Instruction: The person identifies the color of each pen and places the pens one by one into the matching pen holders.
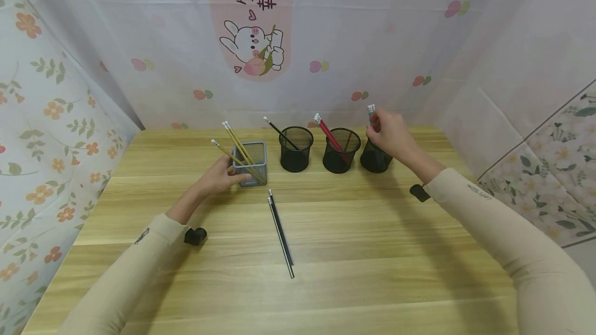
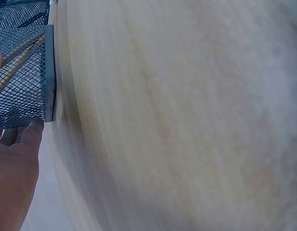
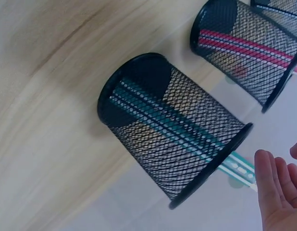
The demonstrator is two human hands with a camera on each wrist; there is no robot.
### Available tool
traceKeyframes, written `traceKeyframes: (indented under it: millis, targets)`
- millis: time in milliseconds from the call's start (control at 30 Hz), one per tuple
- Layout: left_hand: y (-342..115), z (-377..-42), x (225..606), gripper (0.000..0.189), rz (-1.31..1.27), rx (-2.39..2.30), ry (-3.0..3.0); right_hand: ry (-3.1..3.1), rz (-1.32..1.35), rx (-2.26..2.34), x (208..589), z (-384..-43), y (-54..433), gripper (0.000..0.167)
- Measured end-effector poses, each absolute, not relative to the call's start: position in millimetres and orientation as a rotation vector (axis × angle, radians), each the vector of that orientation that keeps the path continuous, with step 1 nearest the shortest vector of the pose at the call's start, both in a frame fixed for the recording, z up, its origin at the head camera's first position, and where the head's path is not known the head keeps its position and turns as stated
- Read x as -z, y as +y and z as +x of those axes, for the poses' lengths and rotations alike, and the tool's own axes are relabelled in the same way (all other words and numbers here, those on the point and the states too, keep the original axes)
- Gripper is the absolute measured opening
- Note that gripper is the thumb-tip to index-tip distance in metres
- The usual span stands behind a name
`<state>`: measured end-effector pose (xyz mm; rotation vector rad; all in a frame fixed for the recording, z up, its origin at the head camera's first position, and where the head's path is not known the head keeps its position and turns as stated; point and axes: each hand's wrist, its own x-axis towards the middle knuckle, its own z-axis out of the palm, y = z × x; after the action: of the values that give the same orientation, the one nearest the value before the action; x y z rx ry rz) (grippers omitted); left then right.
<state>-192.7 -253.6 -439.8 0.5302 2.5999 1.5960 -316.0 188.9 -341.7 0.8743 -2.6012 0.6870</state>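
My left hand (image 1: pixel 219 177) grips the square grey mesh pen holder (image 1: pixel 253 174), thumb along its front and fingers at its left side. Yellow pencils (image 1: pixel 239 143) with white erasers lean in that holder, whose mesh (image 2: pixel 23 82) fills the left wrist view's upper left. On the right, my right hand (image 1: pixel 391 131) is at the tops of the green pencils (image 3: pixel 240 166) standing in the rightmost round black mesh cup (image 3: pixel 177 130). In the right wrist view its thumb and fingers are apart, and the pencils' upper ends pass behind the fingers.
One round black cup (image 1: pixel 295 156) holds a black pencil (image 1: pixel 281 132); another black cup (image 1: pixel 339 159) holds red pencils (image 1: pixel 329 133). Two black pencils (image 1: pixel 281 234) lie on the wooden table (image 1: pixel 354 252). A printed cloth (image 1: pixel 372 30) hangs behind.
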Motion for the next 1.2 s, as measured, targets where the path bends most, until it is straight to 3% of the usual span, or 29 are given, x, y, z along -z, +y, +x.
traceKeyframes:
  millis: [1200]
  targets:
    - [-251,-189,436,0.054,0.483,-1.623,2.56,-2.725,1.247,-0.752,345,-237,101,0.009]
